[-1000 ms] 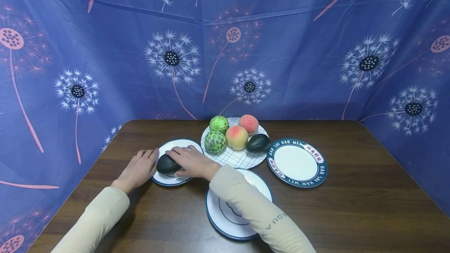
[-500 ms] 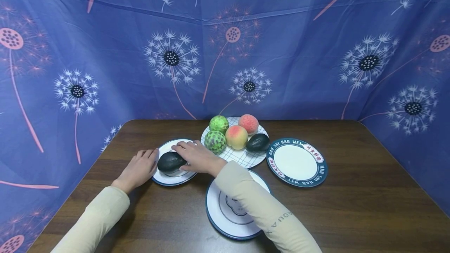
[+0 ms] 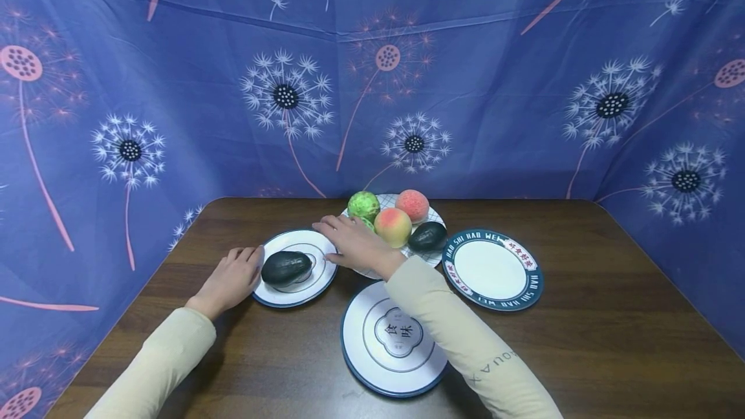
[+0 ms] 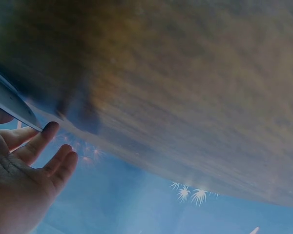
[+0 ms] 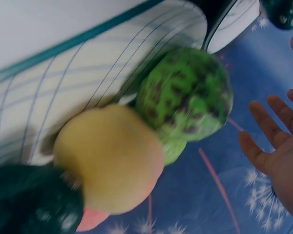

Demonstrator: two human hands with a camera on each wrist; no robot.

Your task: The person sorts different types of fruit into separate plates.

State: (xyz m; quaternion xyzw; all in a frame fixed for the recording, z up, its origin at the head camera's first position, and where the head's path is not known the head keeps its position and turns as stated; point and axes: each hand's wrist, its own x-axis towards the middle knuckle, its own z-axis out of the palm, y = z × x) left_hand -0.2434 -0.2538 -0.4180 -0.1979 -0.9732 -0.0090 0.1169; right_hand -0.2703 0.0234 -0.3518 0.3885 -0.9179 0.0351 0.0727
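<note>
My left hand (image 3: 229,280) rests at the left rim of a small white plate (image 3: 317,284) with a blue edge. In the left wrist view its slightly bent fingertips (image 4: 50,127) meet the plate rim; the thumb is mostly hidden. A dark green avocado (image 3: 286,268) lies on that plate. My right hand (image 3: 357,244), fingers spread and holding nothing, hovers between this plate and the grid-patterned plate (image 3: 387,201). Below it, partly covered, is a green fruit with dark speckles (image 5: 185,95). A peach (image 3: 392,227) and another avocado (image 3: 427,236) lie beside it.
Also on the grid plate are a pink peach (image 3: 412,205) and another green round fruit (image 3: 363,204). A stack of white plates (image 3: 372,367) stands at the front, under the right forearm. A teal-rimmed plate (image 3: 489,270) sits to the right. A blue cloth hangs behind the table.
My right hand has let go of the avocado, leaving it on the left plate, and has moved right toward the fruit on the grid plate. The left hand stays at the rim.
</note>
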